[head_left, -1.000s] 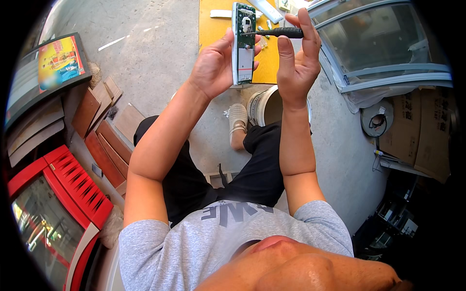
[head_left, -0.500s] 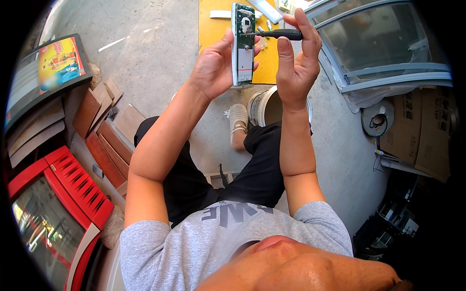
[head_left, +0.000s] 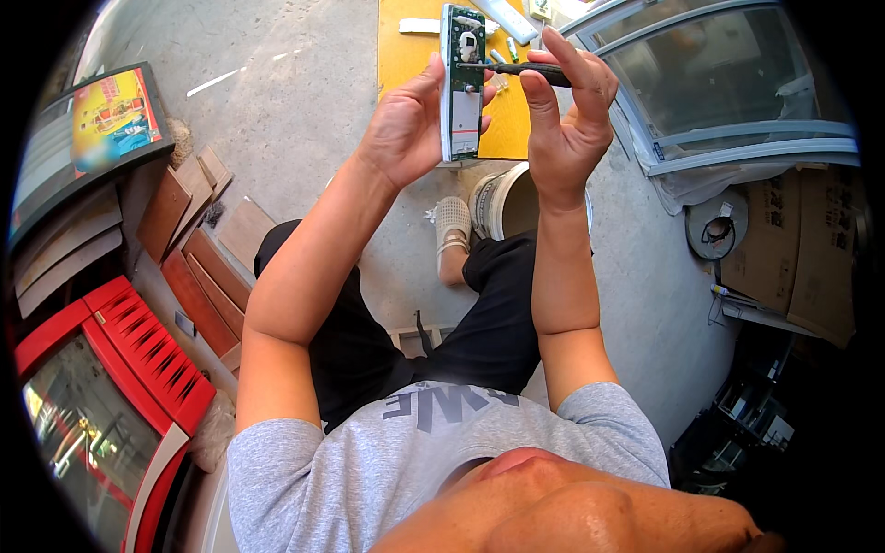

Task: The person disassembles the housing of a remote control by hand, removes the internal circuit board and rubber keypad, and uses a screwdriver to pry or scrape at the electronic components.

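Observation:
My left hand [head_left: 412, 129] grips a long, narrow device with its green circuit board exposed [head_left: 468, 115]. The device stands on edge in a pale casing, its board facing right, with a white part near the top and a white panel lower down. A black-handled screwdriver [head_left: 544, 73] lies level in my right hand [head_left: 573, 120], held between thumb and fingers. Its tip meets the board around the upper middle. Both forearms reach forward over my lap.
Beyond the device is a yellow tabletop [head_left: 392, 64] with a white casing [head_left: 507, 18] and small parts. Below it stands a bucket [head_left: 489, 207]. Glazed window frames [head_left: 719, 74] lean at the right, near cardboard boxes [head_left: 770, 249]. Wood boards [head_left: 207, 295] and a red cabinet [head_left: 152, 355] are at the left.
My right fingers have shifted and bent further over the screwdriver handle, whose rear end has dropped slightly. The left hand and the device have stayed nearly still.

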